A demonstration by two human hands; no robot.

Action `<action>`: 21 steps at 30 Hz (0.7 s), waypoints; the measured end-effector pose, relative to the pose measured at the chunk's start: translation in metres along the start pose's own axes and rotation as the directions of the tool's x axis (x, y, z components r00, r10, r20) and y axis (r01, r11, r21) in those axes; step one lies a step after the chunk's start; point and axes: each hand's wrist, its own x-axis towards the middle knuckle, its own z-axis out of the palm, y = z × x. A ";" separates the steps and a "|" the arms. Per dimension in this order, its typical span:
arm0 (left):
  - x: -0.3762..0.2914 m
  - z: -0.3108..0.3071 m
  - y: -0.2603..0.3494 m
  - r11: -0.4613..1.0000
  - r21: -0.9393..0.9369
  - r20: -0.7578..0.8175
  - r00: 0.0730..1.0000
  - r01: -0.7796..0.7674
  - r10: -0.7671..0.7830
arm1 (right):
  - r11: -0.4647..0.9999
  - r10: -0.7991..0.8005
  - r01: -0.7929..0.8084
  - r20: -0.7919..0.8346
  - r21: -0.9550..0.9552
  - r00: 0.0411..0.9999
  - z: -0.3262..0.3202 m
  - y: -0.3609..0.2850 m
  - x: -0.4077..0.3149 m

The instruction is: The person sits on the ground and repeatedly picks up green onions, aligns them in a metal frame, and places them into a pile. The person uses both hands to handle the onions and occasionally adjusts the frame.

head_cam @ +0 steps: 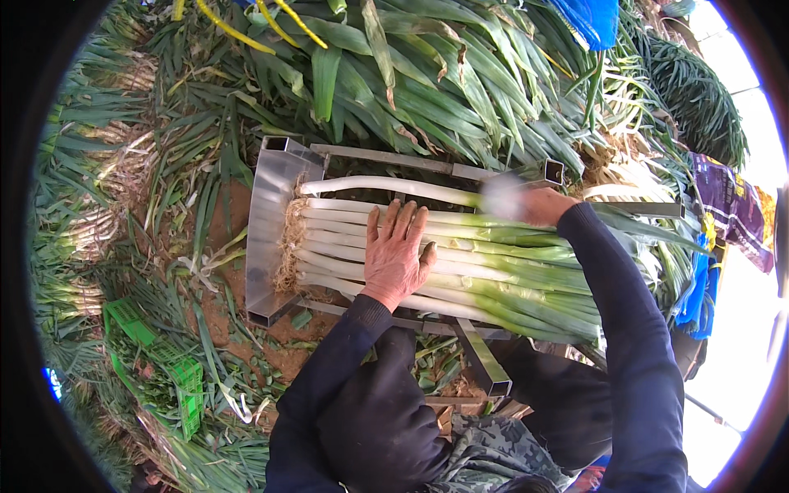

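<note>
A row of long green onions (468,265) lies side by side on a metal frame, with roots (286,252) against an upright metal end plate (265,228). My left hand (397,252) rests flat across the white shanks, fingers a little apart and pointing away from me. Along the far side, slightly apart from the row, lies a single onion stalk (394,183). My right hand (542,206) is at the start of that stalk's green part, curled around a whitish thing (502,196) too blurred to name. This thing covers part of the stalk.
Piled green onions (419,80) rise just beyond the frame. A square metal tube (484,357) juts towards my legs. At the left, a green plastic crate (157,363) holds leaf scraps, near bundled onions (92,228). Blue plastic (696,296) and a purple printed bag (730,203) are at right.
</note>
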 end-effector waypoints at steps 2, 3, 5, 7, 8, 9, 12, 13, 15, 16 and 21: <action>0.011 0.001 0.007 0.999 -0.036 0.003 1.000 -0.010 0.010 | 0.987 -0.158 0.159 -0.124 -0.003 0.980 0.025 0.049 0.019; 0.010 0.001 0.004 0.997 -0.073 -0.044 0.999 -0.006 0.003 | 0.985 -0.172 0.173 -0.113 -0.001 0.979 0.027 0.046 0.024; 0.014 -0.002 -0.003 0.989 -0.151 -0.144 0.990 -0.011 -0.011 | 0.982 -0.189 0.190 -0.101 -0.001 0.977 0.024 0.041 0.026; 0.030 -0.003 -0.011 0.999 -0.012 -0.168 0.985 0.048 -0.049 | 0.987 -0.156 0.157 -0.072 0.009 0.985 0.017 0.023 0.022; 0.038 0.001 -0.020 0.997 0.020 -0.124 0.990 0.074 -0.071 | 0.989 -0.143 0.145 -0.059 0.029 0.988 0.014 0.016 0.019; 0.046 0.002 -0.025 0.995 0.050 -0.084 0.993 0.087 -0.083 | 0.986 -0.162 0.164 -0.077 0.027 0.984 0.015 0.020 0.018; 0.037 0.002 -0.022 0.998 0.022 -0.080 0.995 0.067 -0.065 | 0.992 -0.128 0.127 -0.094 -0.009 0.987 0.019 0.021 0.014; 0.032 0.002 -0.022 0.997 0.010 -0.056 0.996 0.074 -0.073 | 0.998 -0.052 0.050 -0.077 -0.040 0.996 0.025 0.014 0.012; 0.033 0.003 -0.023 0.999 -0.009 -0.097 0.994 0.052 -0.052 | 0.998 0.016 -0.022 -0.095 -0.060 0.995 0.030 0.010 0.008; 0.036 0.002 -0.022 0.999 -0.011 -0.087 0.995 0.046 -0.047 | 0.999 0.010 -0.016 -0.128 -0.048 0.992 0.031 0.011 0.006; 0.031 0.001 -0.028 0.998 -0.003 -0.060 0.996 0.063 -0.063 | 0.986 0.065 -0.115 -0.349 -0.123 0.935 0.015 -0.031 -0.029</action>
